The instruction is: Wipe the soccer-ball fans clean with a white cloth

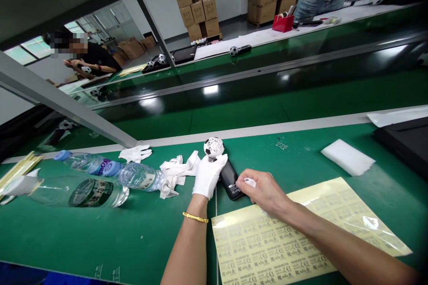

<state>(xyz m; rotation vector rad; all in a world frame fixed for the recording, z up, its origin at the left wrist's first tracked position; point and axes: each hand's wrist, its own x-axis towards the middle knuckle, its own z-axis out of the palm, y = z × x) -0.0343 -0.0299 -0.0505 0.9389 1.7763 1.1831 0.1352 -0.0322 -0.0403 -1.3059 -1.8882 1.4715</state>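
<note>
A handheld fan with a football-patterned round head (214, 147) and a black handle (229, 178) lies on the green table. My left hand (207, 173), in a white glove, is closed around the neck between head and handle. My bare right hand (262, 189) is pinched at the handle's lower end, touching beside small white printed markings. Something small and white shows between its curled fingers; its kind cannot be made out. Beneath my right forearm lies a yellowish sheet of printed clear labels (267, 245).
Left of my hands are plastic bottles (96, 191), white cloth scraps (175, 171) and a white glove (136, 153). A white foam piece (347, 156) and a black tray (406, 140) lie right. Beyond the table edge runs a green conveyor (234, 111); a person (96, 55) sits across it.
</note>
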